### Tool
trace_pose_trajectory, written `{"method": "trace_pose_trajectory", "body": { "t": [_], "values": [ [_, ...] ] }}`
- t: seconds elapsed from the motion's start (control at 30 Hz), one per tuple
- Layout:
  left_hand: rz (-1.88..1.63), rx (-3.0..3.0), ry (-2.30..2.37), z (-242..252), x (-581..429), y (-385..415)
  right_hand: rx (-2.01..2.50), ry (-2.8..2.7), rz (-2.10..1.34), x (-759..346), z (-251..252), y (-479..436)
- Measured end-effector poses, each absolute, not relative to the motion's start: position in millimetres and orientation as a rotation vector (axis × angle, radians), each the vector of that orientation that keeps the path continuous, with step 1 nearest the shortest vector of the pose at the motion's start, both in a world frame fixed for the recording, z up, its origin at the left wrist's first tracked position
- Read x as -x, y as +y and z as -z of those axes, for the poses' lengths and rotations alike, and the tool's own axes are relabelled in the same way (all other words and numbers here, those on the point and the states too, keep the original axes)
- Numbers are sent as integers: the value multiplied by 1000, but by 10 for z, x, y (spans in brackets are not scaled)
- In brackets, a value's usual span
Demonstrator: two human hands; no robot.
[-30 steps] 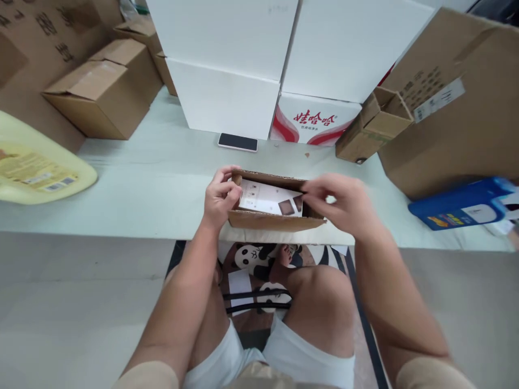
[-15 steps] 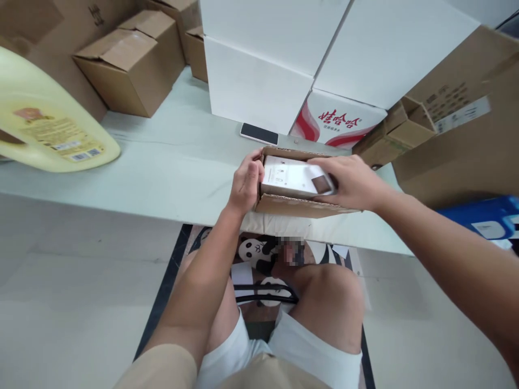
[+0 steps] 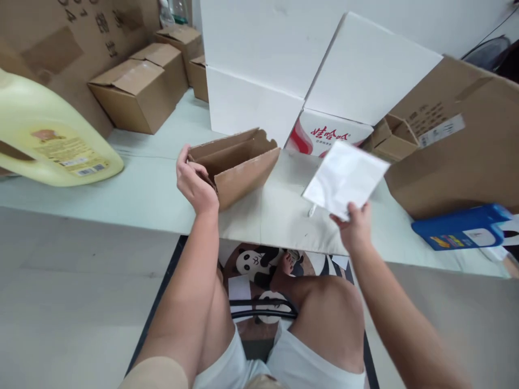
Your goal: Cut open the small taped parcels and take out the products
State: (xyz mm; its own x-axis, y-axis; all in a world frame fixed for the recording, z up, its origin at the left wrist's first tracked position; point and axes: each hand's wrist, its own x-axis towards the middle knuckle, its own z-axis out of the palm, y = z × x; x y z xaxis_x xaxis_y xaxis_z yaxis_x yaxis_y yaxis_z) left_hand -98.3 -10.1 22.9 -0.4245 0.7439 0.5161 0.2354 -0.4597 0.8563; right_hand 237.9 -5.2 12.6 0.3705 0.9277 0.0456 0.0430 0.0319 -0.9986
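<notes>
My left hand grips the near left end of a small open cardboard box, which is lifted and tilted above the pale green table; the inside I can see looks bare. My right hand is closed on the lower edge of a flat white packet, held up in the air to the right of the box and blurred by motion. The two things are well apart.
A yellow jug lies at the left. Closed cardboard boxes stand at the back left, white cartons behind, a large brown carton at the right, a blue box near the right edge. My knees are under the table edge.
The white packet has come out of the cardboard box in my right hand, up and to the right. My left hand has lifted and tilted the box to the left.
</notes>
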Motion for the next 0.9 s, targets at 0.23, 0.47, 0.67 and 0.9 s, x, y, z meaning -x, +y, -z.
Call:
{"method": "trace_pose_trajectory", "body": {
  "t": [0.23, 0.47, 0.67, 0.9],
  "values": [
    [-1795, -1698, 1377, -160, 386, -376, 1508, -978, -729, -1961, 421, -55],
    [-1229, -1377, 1068, 283, -382, -247, 1550, -1394, -282, -1714, 461, -297],
    [-1340, -1075, 1045, 299, -385, -48, 1494, -1872, -263, -1659, 437, -420],
    [-1344, -1145, 1314, 288, -48, 67, 1316, -2290, -419, -1731, 392, -390]
  ]
}}
